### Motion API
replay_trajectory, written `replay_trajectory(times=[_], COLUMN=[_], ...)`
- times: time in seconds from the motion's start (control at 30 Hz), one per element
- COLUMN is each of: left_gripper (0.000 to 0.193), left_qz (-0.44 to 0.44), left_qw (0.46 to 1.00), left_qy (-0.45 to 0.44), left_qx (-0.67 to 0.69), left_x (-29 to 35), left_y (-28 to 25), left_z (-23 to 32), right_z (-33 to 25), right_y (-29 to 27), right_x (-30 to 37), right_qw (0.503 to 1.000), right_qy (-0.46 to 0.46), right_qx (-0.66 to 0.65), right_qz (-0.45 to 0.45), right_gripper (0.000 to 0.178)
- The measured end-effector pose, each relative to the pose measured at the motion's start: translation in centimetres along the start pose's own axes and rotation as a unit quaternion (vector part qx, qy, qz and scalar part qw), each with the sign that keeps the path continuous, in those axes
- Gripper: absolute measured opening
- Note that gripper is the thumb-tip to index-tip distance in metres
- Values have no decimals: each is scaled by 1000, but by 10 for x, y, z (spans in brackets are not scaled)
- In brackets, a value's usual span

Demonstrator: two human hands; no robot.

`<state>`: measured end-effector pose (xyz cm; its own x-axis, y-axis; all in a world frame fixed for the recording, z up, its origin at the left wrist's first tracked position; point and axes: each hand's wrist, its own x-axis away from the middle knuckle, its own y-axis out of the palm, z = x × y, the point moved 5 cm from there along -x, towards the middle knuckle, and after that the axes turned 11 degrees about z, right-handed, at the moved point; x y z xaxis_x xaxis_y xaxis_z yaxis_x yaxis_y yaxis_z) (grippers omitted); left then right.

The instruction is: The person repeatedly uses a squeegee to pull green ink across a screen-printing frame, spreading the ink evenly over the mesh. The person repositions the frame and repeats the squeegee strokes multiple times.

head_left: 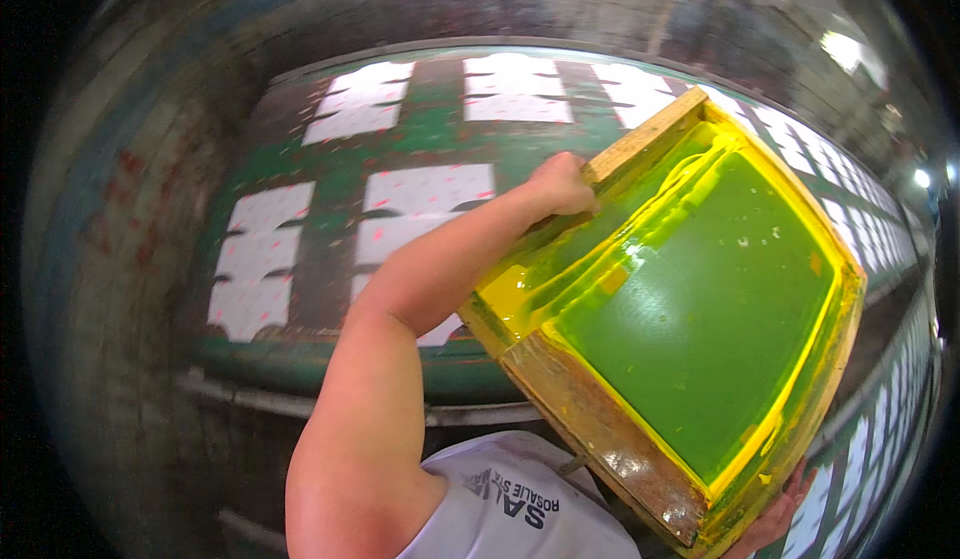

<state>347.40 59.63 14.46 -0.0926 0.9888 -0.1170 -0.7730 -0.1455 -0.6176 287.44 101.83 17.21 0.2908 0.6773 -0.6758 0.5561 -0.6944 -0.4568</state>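
Note:
A wooden screen-printing frame [690, 299] is held up at a tilt over the right half of the view. Its mesh is green, and thick yellow ink lies around the edges and pools at the left corner. My left hand [563, 185] reaches across and is wrapped around the frame's upper-left wooden edge. At the lower right, my right hand [782, 517] grips the opposite edge, with most of its fingers hidden behind the wood. Beyond the frame, white cut fabric pieces [428, 191] with small pink marks lie in groups on a green printing table [430, 139].
The table's near rail [300, 399] runs below the frame and close to my body. A stained concrete wall [130, 229] rises at the left and along the far side. Another row of white pieces [870, 459] lies at the right edge.

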Motion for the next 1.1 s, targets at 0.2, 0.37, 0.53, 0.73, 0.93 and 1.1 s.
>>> replay_trajectory(times=[0.2,0.37,0.53,0.73,0.93,1.1], left_gripper=[57,56,60,57,54,51], left_qz=[97,227,269,319,341,336], left_qw=[976,933,921,911,898,894], left_qy=[-191,-268,-257,-254,-272,-290], left_qx=[-30,-79,-113,-61,-65,-60], left_x=[59,103,112,123,159,168], left_y=[-97,-132,-117,-119,-78,69], left_z=[-22,-9,18,7,19,70], right_z=[29,84,142,149,195,312], right_y=[118,246,286,295,321,277], right_x=[-132,-239,-255,-262,-293,-346], right_qw=[968,892,702,699,720,696], right_qy=[-160,106,215,230,217,283], right_qx=[122,-340,-635,-625,-578,-561], right_qz=[-148,-279,-241,-259,-318,-347], right_gripper=[58,72,74,85,92,85])
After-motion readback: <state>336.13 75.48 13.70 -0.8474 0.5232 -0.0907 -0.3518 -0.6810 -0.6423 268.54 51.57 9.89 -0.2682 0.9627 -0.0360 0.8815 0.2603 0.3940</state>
